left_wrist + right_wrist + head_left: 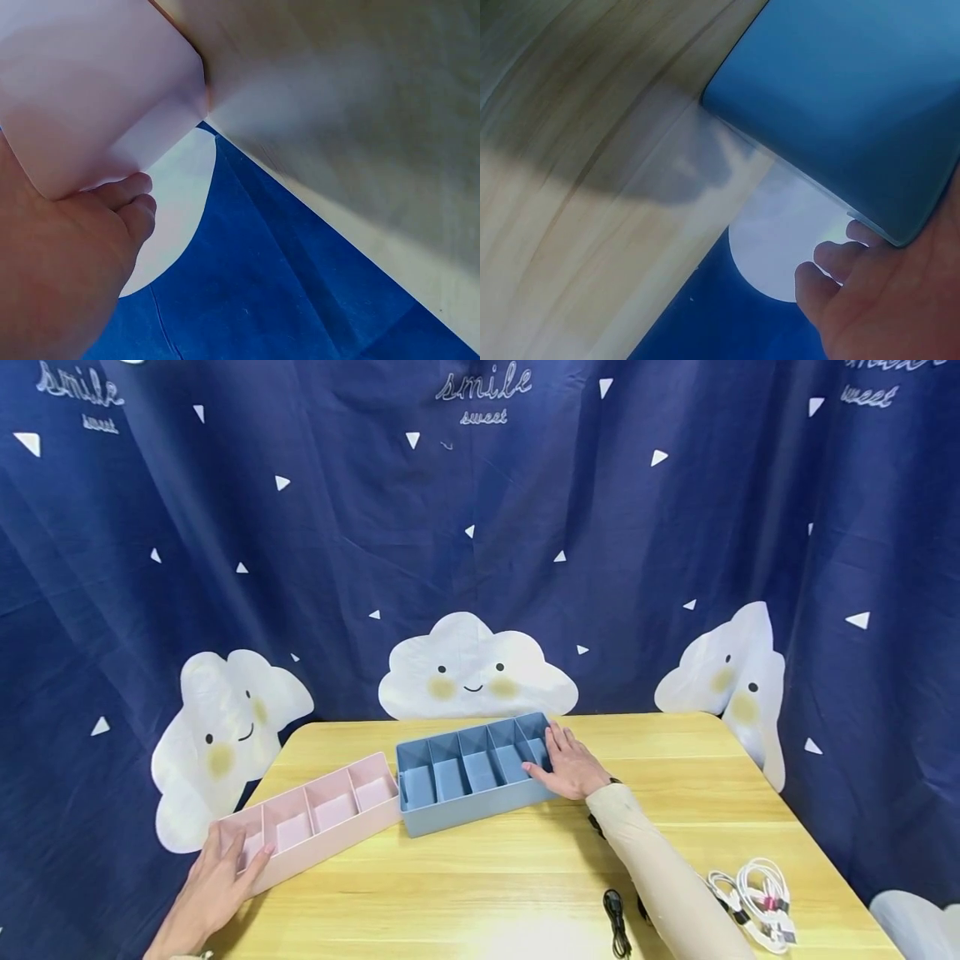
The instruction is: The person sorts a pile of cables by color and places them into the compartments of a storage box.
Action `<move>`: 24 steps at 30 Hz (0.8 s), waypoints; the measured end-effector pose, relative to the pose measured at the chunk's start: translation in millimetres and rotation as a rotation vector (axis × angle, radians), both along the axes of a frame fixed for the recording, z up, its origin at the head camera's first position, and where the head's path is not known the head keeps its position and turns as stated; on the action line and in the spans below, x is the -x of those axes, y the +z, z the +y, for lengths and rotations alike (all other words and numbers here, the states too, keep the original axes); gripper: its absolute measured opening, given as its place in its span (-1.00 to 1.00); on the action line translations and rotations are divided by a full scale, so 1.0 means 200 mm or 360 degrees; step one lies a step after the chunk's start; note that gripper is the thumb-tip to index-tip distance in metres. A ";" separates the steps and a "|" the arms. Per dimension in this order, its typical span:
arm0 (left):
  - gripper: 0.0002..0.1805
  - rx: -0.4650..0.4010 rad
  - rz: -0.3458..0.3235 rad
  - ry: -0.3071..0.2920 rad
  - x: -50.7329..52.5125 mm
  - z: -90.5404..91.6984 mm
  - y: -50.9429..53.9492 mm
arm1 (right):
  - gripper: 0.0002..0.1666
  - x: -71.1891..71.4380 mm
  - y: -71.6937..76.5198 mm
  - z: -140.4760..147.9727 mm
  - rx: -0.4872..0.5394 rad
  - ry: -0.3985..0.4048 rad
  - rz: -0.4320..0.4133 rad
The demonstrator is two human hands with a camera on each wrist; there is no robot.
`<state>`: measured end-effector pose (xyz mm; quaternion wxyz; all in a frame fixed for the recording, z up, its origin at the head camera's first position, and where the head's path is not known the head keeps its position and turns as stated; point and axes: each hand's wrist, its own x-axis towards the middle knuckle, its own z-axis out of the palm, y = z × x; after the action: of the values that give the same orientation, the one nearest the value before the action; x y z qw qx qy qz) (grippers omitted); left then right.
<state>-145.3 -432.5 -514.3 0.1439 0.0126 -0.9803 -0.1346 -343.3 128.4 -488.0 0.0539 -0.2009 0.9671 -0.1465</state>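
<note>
- With left hand (213, 881), gripping outer end of pink organizer (330, 846), thumb over near rim.
- With right hand (573, 771), gripping right end of blue organizer (476, 808), thumb also at near rim.
- Held by opposite ends, probably to steady or steer both at once (judgement only) while leaving most compartments uncovered.
- Sitting on tabletop (390, 893): pink at left, outer end by the edge; blue farther back, near centre. Both slanted, with inner ends close; cannot tell whether touching.
- Standing upright, openings up, likely for easy reach into compartments from above.
- Noting bundled black cable (617, 922) and coiled white cables (761, 902) at near right, well apart from organizers, perhaps for working room; also dark bits (597, 825) by right sleeve (652, 868), too hidden to name.
</note>
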 end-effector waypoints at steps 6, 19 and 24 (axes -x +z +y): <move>-0.22 -0.0040 -0.0081 -0.0004 0.02 0.01 0.01 | 0.18 -0.02 0.00 0.03 0.0027 -0.0011 -0.0007; -0.15 -0.0057 -0.0184 -0.0036 0.09 0.04 0.01 | 0.17 -0.03 0.00 0.09 0.0005 -0.0056 0.0007; -0.25 -0.0019 -0.0036 -0.0083 0.11 0.05 -0.01 | 0.17 -0.04 0.00 0.12 0.0012 -0.0073 0.0020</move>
<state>-168.0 -422.8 -516.0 0.1291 -0.0105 -0.9811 -0.1441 -335.2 151.6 -487.8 0.0436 -0.1798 0.9712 -0.1501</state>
